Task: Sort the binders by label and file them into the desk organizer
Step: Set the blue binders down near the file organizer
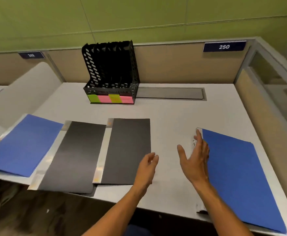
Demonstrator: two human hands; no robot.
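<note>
Four binders lie flat on the desk [170, 116]: two blue, two black. The open right hand [196, 157] touches the right blue binder [238, 178]; the loosely curled, empty left hand [147, 166] hovers over the nearest black binder [127, 150]. One black organizer [110, 72] stands behind them.

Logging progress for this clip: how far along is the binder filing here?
Nothing is filed: the desk organizer shows empty slots. All four binders lie flat on the desk: two blue, two black. Neither hand holds anything; the right hand is open at the right blue binder's edge, the left hand by a black one. All sorting and filing remains.
</note>
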